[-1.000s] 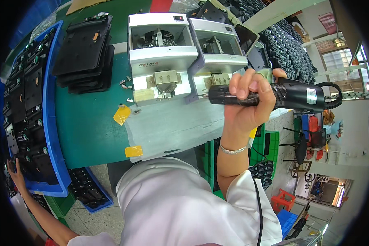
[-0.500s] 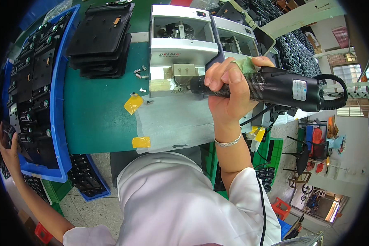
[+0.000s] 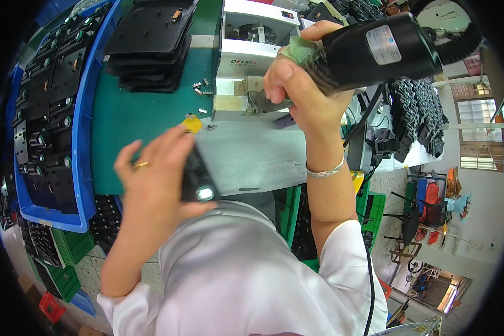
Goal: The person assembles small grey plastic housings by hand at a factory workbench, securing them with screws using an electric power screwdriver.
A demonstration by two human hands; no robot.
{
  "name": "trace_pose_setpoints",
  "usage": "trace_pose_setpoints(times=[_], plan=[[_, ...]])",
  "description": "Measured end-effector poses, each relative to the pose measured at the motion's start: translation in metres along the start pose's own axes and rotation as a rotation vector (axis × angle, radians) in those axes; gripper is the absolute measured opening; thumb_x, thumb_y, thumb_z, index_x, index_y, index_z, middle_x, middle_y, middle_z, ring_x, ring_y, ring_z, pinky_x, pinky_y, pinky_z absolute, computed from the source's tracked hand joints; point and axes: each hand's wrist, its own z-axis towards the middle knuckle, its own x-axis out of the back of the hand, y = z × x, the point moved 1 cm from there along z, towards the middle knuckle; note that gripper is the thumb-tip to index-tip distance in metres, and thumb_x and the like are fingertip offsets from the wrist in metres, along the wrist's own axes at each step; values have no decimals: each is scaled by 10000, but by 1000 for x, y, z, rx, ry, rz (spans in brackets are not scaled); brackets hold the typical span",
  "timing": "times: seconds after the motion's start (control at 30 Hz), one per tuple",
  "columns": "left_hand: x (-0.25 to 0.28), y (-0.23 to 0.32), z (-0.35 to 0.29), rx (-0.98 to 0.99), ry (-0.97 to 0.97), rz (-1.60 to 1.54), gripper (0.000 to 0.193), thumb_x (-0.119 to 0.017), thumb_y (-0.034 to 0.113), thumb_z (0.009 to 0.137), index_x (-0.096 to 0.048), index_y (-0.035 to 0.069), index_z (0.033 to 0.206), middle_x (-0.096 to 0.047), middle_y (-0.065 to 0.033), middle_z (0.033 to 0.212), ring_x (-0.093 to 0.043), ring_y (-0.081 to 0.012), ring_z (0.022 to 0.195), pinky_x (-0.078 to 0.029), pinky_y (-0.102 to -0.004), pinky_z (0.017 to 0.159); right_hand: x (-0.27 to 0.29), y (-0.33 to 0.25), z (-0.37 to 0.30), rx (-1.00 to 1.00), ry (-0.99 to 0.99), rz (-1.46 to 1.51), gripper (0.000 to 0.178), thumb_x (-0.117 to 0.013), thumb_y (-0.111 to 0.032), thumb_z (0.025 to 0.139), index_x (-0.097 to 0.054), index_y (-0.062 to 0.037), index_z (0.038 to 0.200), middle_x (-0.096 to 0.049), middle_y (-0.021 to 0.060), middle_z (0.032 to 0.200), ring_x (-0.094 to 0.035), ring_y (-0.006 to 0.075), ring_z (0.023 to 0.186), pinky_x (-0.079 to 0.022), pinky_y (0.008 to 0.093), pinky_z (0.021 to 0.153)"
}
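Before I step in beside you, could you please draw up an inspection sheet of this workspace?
Surface: green tabletop, partly covered by a white sheet.
Work items: black electric screwdriver; black part with a bright round end; white screw feeder.
Clutter: small loose parts beside the feeder; yellow tape near the sheet's edge.
Grips: left hand, blurred, holds the black part; right hand is wrapped around the screwdriver.
Cables: thick black cord at the screwdriver's rear; thin black cord over the right sleeve.
Surroundings: blue tray of black assemblies at left; stacked black plates toward the back; green crates below.
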Motion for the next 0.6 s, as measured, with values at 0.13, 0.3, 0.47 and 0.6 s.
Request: trace_pose_setpoints(times=[0.13,0.3,0.47,0.6], plan=[[-55,5,10,-57,-65,-92,960,-893,305,480,-418,102,1289,-479,-105,1346,-500,-261,1209,-225,-486,1045,-2,-2,-9,-14,101,193,405,-643,86,796,-438,22,1139,-571,47,677,-556,99,521,-465,234,479],[-87,9,17,-142,-72,-39,948,-888,332,494,-403,122,1281,-462,-97,1320,-492,-257,1172,-256,-500,1023,4,-28,-39,20,62,156,401,-514,-13,873,-389,-79,1249,-462,35,653,-435,133,472,-391,309,433],[-94,7,21,-113,-122,-60,961,-892,297,498,-376,145,1294,-434,-107,1408,-474,-282,1229,-246,-514,1039,0,-36,-76,-89,212,262,481,-711,-85,855,-350,-106,1172,-449,25,561,-421,129,415,-411,294,404],[-90,5,11,-153,-9,-92,746,-855,300,541,-502,174,1186,-479,-85,1347,-493,-252,1198,-251,-492,1025,-5,-35,-93,-162,270,208,493,-733,-146,855,-339,-112,1149,-430,11,525,-415,128,415,-412,295,408]])
